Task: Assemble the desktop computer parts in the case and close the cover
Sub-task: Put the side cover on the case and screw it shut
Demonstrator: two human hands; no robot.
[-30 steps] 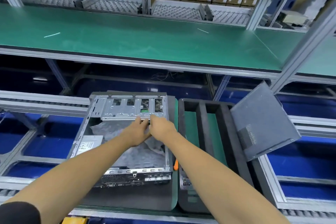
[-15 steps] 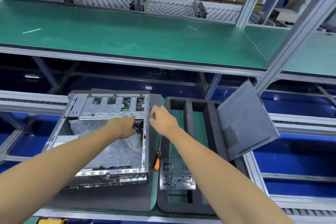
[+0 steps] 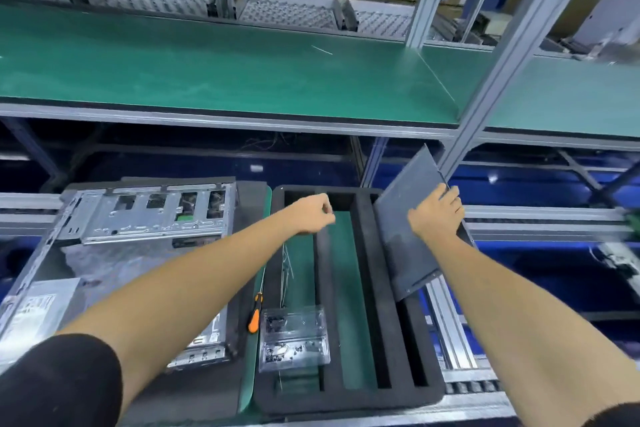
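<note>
**Head view: side cover gripped at the foam tray**

In the head view, a black foam tray [image 3: 349, 402] with long slots is taken as the landmark. At its right far corner, a dark grey side cover [image 3: 398, 246] is leaned tilted against the tray's right edge, and its upper right edge is gripped by the right hand [image 3: 437, 215], with the fingers [image 3: 450, 194] curled over that edge. Over the tray's far left corner the left hand [image 3: 311, 215] is held in the air; its fingers are curled loosely, and whether anything small is pinched in them cannot be told. Left of the tray, the open computer case [image 3: 138, 218] is laid on its side on a dark mat, with its metal drive cage at the far end. Between case and tray, an orange-handled screwdriver [image 3: 254, 317] is laid on the green bench [image 3: 247, 388]. In the tray's near left slot a clear plastic box [image 3: 294, 340] of small parts is seated.
</note>
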